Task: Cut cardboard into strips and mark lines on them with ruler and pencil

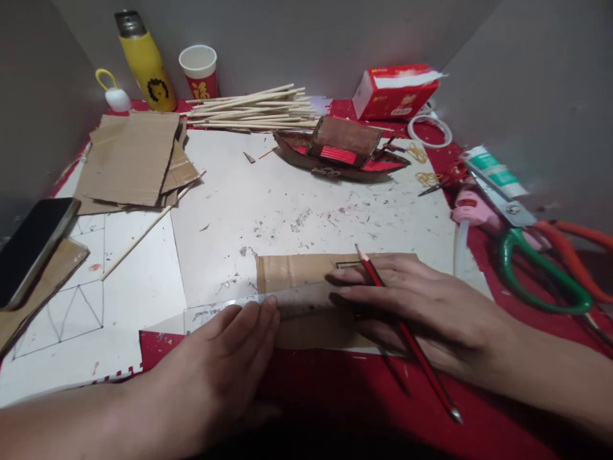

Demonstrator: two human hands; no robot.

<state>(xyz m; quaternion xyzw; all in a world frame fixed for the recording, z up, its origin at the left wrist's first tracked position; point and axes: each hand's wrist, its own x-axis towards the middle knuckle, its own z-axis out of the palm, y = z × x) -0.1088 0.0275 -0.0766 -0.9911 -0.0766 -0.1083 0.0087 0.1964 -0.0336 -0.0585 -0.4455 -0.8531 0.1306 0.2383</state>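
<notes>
A clear ruler (297, 301) lies across a piece of brown cardboard (287, 271) at the front of the white board. My left hand (234, 358) grips the ruler, its fingers bent and close together over the near side. A red and black pencil (421, 354) is tucked between the fingers of my right hand (426, 306), its sharpened tip pointing away from me. The fingertips of that hand rest at the ruler's right part, over the cardboard. What its thumb touches is hidden in shadow.
A brown model boat (345, 147) stands behind the cardboard. Wooden sticks (258, 108), a paper cup (198, 70) and a yellow bottle (148, 67) line the back. Cardboard sheets (129, 160) and a phone (36, 246) lie left; scissors (541, 268) and a pink glue gun (474, 207) lie right.
</notes>
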